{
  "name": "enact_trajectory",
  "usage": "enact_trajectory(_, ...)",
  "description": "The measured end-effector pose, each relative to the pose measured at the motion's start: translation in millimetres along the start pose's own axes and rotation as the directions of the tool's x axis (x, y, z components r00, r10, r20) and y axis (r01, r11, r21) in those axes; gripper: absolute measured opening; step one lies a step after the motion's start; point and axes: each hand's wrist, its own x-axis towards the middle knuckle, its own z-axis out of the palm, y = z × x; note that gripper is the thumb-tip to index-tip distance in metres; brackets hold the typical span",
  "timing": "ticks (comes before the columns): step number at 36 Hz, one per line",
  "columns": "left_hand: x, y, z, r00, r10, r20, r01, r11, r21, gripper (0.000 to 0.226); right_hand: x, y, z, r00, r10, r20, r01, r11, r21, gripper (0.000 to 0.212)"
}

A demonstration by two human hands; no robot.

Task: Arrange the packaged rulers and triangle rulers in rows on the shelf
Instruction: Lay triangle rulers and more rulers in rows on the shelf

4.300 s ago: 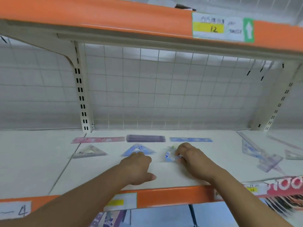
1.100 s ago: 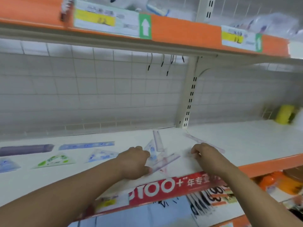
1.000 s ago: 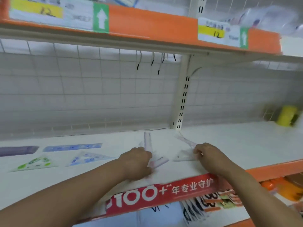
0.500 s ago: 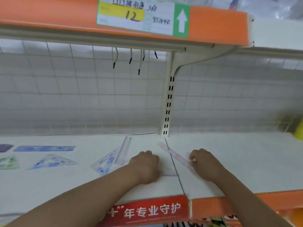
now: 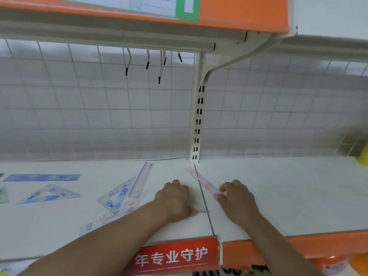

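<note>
White wire-grid back panel (image 5: 99, 116), full width. White slotted upright post (image 5: 197, 124), centre, far. Four black-tipped wire hooks (image 5: 147, 62), hanging under the orange-fronted upper shelf (image 5: 239, 12). Yellow object (image 5: 363, 156), far right, blurred and cut by the frame. Red label strip with white characters (image 5: 171, 255), on the near shelf edge. White shelf board (image 5: 288, 196), in two panels that meet at a dark seam (image 5: 207, 216). On the left panel: blue straight ruler (image 5: 41, 177), far left, lying crosswise; blue-printed triangle ruler (image 5: 49, 194), just nearer; clear triangle ruler with blue print (image 5: 117, 196), middle; lilac straight ruler (image 5: 142, 180), diagonal, its near end at that triangle's right side; pale pink-printed packet (image 5: 117, 213), partly covered by the left forearm (image 5: 119, 236). Across the seam: pink-tinted clear straight ruler (image 5: 203, 181), diagonal, far end towards the post. Right hand (image 5: 237, 198), fingers curled, pinching that ruler's near end. Left hand (image 5: 175, 198), knuckles up just left of the seam, fingers curled under; a thin clear edge (image 5: 203, 211) shows beside the thumb, and whether the hand grips it cannot be told.
</note>
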Motion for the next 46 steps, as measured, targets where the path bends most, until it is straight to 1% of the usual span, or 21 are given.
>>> enact_trajectory(8,1.5,-0.8,3.0,1.000,-0.015,0.004,0.015,0.999,-0.047,0.059,3.1,-3.8,0.6,0.999,0.034,0.041,-0.034,0.999,-0.011,0.029)
enact_trajectory(14,1.8,-4.2,4.9,1.000,0.012,0.023,-0.012,1.000,-0.010,0.051,8.6,-6.8,2.6,0.995,0.066,0.074,-0.067,0.998,0.017,0.024)
enact_trajectory(19,2.2,-3.7,5.1,0.999,0.027,0.029,-0.027,1.000,-0.005,0.048,9.7,-8.3,1.3,0.993,0.085,0.081,-0.087,0.996,0.011,0.012)
enact_trajectory(20,2.2,-3.3,4.8,0.999,0.027,0.033,-0.027,1.000,-0.005,0.047,9.9,-8.3,1.2,0.993,0.083,0.079,-0.086,0.996,0.026,0.011)
enact_trajectory(22,2.8,-3.2,4.2,0.999,0.028,0.042,-0.028,1.000,-0.007,0.045,9.6,-8.7,1.2,0.994,0.078,0.073,-0.083,0.994,0.066,0.017)
enact_trajectory(24,4.1,-3.6,4.2,0.998,0.030,0.047,-0.029,0.999,-0.020,0.047,8.8,-9.8,0.5,0.995,0.071,0.069,-0.077,0.993,0.090,0.018)
enact_trajectory(26,6.0,-4.5,4.1,0.998,0.027,0.057,-0.025,0.999,-0.034,0.055,8.3,-10.4,-0.2,0.997,0.060,0.055,-0.066,0.993,0.098,0.016)
enact_trajectory(29,8.6,-6.6,3.1,0.996,0.017,0.083,-0.014,0.999,-0.034,0.062,6.0,-10.2,-3.4,0.999,0.037,0.010,-0.038,0.999,0.039,0.007)
enact_trajectory(33,9.2,-7.0,1.4,0.995,0.032,0.094,-0.026,0.997,-0.067,0.055,1.7,-8.2,-4.2,1.000,-0.001,-0.029,0.000,1.000,-0.025,0.016)
enact_trajectory(36,9.4,-6.4,1.0,0.994,0.045,0.102,-0.037,0.996,-0.079,0.049,0.6,-8.5,-4.4,0.999,-0.045,0.000,0.045,0.997,-0.058,0.025)
enact_trajectory(39,8.5,-6.1,-1.1,0.993,0.052,0.106,-0.042,0.994,-0.097,0.046,0.1,-11.1,-6.5,0.998,-0.052,0.039,0.054,0.998,-0.038,0.037)
enact_trajectory(43,5.4,-7.7,-3.6,0.991,0.086,0.099,-0.074,0.990,-0.123,0.045,0.6,-10.9,-6.5,0.998,-0.018,0.067,0.017,1.000,0.023,0.031)
enact_trajectory(46,4.0,-7.7,-5.2,0.993,0.084,0.084,-0.075,0.992,-0.106,0.052,2.1,-10.7,-6.7,0.995,0.018,0.096,-0.023,0.999,0.042,0.030)
